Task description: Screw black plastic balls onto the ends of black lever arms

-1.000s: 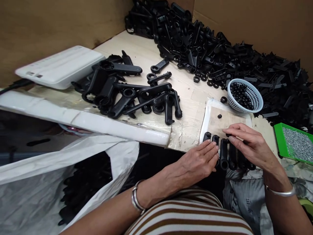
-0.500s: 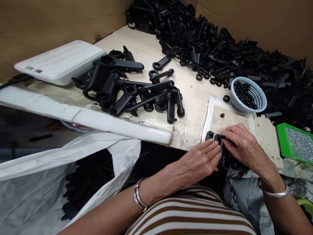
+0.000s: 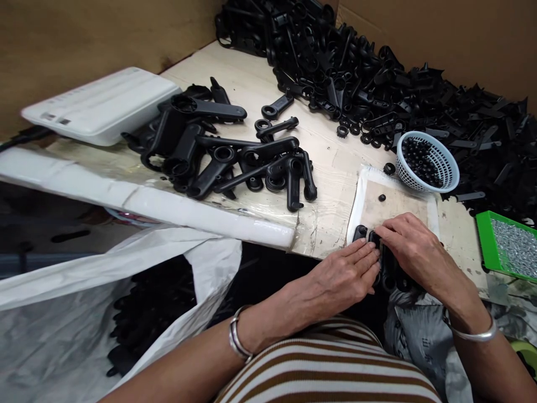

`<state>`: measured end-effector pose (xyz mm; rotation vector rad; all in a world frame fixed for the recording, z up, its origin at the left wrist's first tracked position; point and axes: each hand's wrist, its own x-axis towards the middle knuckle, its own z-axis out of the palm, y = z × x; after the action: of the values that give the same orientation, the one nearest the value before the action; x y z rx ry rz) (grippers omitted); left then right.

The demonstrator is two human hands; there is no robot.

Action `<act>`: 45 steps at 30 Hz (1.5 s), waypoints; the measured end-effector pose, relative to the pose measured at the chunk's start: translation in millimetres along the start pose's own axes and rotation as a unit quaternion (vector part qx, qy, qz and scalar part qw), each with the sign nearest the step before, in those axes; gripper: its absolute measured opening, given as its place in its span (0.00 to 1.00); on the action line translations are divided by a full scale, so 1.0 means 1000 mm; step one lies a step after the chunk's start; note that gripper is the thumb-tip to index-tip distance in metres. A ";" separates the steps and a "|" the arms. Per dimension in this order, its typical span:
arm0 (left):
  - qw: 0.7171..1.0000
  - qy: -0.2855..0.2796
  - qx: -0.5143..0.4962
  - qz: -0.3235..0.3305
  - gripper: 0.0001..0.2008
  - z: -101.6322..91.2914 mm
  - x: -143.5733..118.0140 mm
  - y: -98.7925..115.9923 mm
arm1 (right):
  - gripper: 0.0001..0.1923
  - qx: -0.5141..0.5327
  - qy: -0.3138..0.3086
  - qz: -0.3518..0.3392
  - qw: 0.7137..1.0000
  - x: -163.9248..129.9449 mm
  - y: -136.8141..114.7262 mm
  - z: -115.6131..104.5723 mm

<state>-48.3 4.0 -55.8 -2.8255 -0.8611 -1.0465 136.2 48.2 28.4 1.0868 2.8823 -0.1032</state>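
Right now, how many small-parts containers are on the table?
2: a blue basket beyond the right hand and a green tray farther right; others may be hidden.

Lower right: your right hand [image 3: 413,240] partly hides the long black plastic handles [image 3: 388,273]; frame's right edge crops the green rectangular plastic tray [image 3: 488,240].

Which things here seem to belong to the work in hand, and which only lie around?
Likely in the work:
black crank-shaped parts under the left hand and right hand
loose black bead on the white-edged pad
black beads in the light-blue basket
perhaps green tray, untouched

Probably just lying about:
white box-shaped device with cable
printed grey bag, bottom right
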 end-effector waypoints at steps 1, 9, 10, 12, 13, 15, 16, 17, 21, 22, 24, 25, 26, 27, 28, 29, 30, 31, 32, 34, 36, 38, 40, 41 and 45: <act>1.000 -0.001 -0.001 0.000 0.13 0.000 0.000 0.000 | 0.10 0.000 -0.008 0.000 1.000 0.001 -0.001 -0.001; 1.000 -0.002 -0.015 -0.010 0.13 0.004 -0.002 0.002 | 0.14 -0.059 -0.083 -0.002 0.995 0.007 -0.015 -0.009; 1.000 -0.001 -0.015 -0.011 0.13 0.005 -0.002 0.002 | 0.14 -0.056 -0.086 -0.001 0.995 0.007 -0.015 -0.009; 1.000 0.000 -0.015 -0.009 0.13 0.005 -0.002 0.002 | 0.15 -0.032 -0.081 0.001 0.996 0.007 -0.012 -0.009; 1.000 -0.001 -0.015 -0.008 0.13 0.005 -0.002 0.002 | 0.15 -0.010 -0.077 0.000 0.997 0.007 -0.009 -0.009; 1.000 -0.008 -0.012 -0.006 0.13 0.006 -0.003 0.002 | 0.14 0.049 -0.071 -0.008 0.996 0.007 0.000 -0.008; 1.000 -0.009 -0.011 -0.006 0.13 0.006 -0.003 0.002 | 0.14 0.080 -0.066 -0.011 0.995 0.007 0.006 -0.007; 1.000 -0.010 -0.010 -0.006 0.14 0.006 -0.004 0.002 | 0.14 0.105 -0.056 -0.011 0.993 0.008 0.012 -0.007; 1.000 0.000 -0.010 -0.006 0.15 0.007 -0.005 0.002 | 0.19 0.107 0.021 0.060 0.992 0.021 0.036 -0.003; 1.000 0.003 -0.010 -0.006 0.15 0.007 -0.005 0.002 | 0.18 0.085 0.033 0.088 0.992 0.027 0.040 -0.002; 1.000 0.005 -0.010 -0.005 0.15 0.006 -0.005 0.001 | 0.16 0.034 0.023 0.127 0.991 0.041 0.046 0.002; 1.000 0.004 -0.010 -0.004 0.14 0.005 -0.004 0.001 | 0.14 0.009 0.006 0.138 0.990 0.048 0.047 0.004; 1.000 0.005 -0.011 -0.004 0.14 0.004 -0.004 0.001 | 0.13 -0.013 -0.014 0.144 0.989 0.053 0.048 0.006; 1.000 0.006 -0.012 -0.005 0.14 0.003 -0.003 0.000 | 0.12 -0.027 -0.032 0.148 0.988 0.058 0.049 0.007; 1.000 0.008 -0.013 -0.005 0.13 0.003 -0.003 0.000 | 0.11 -0.031 -0.044 0.150 0.987 0.060 0.050 0.008; 1.000 0.010 -0.014 -0.005 0.13 0.002 -0.002 0.000 | 0.11 -0.023 -0.046 0.149 0.988 0.061 0.051 0.009; 1.000 0.013 -0.013 -0.005 0.13 0.002 -0.002 0.000 | 0.11 0.000 -0.038 0.144 0.989 0.061 0.051 0.009; 1.000 0.013 -0.013 -0.005 0.13 0.002 -0.002 0.001 | 0.11 0.038 -0.021 0.140 0.989 0.059 0.052 0.009; 1.000 0.011 -0.013 -0.004 0.13 0.002 -0.002 0.001 | 0.10 0.093 0.002 0.136 0.986 0.056 0.053 0.008; 1.000 0.005 -0.012 -0.005 0.13 0.003 -0.003 0.002 | 0.10 0.234 0.044 0.138 0.961 0.048 0.053 0.005; 1.000 0.000 -0.011 -0.007 0.13 0.004 -0.003 0.002 | 0.14 0.369 0.068 0.152 0.914 0.040 0.050 0.002; 1.000 0.001 -0.010 -0.012 0.13 0.005 -0.003 0.002 | 0.17 0.450 0.076 0.164 0.874 0.034 0.046 -0.001; 1.000 -0.001 -0.009 -0.015 0.12 0.006 -0.003 0.002 | 0.18 0.481 0.081 0.169 0.857 0.031 0.041 -0.003; 1.000 -0.002 -0.008 -0.016 0.12 0.005 -0.003 0.002 | 0.18 0.485 0.083 0.169 0.854 0.030 0.039 -0.004; 1.000 -0.003 0.001 -0.013 0.14 0.004 -0.002 0.002 | 0.15 0.457 0.087 0.159 0.871 0.028 0.035 -0.005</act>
<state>-46.4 1.7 -60.0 -2.8248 -0.9002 -1.0408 138.3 93.3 29.7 1.7218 2.7202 -1.5364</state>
